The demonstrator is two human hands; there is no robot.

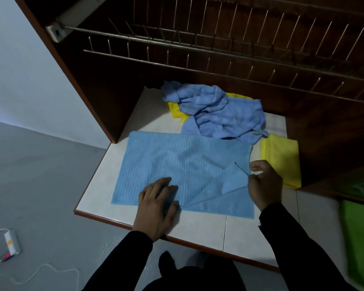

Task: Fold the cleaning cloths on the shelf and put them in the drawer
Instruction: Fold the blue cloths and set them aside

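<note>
Cloth: ribbed blue cloth (pixel 177 162) looks light, limp. Our left hand (pixel 158 204) presses it flat, fingers straight; right hand (pixel 263 183) pinches its 3 o'clock corner. We'd grip corners.

Ribbed light-blue cloth (pixel 177 164) lies spread flat on the white shelf (pixel 198 225), its near right corner turned over. Behind it, touching its far edge, a crumpled blue cloth (pixel 216 114) rests on yellow cloth (pixel 280 158).

Home kitchen: wire dish rack (pixel 219 49) in wooden cabinet (pixel 97 97), tiled counter (pixel 198 223).
</note>
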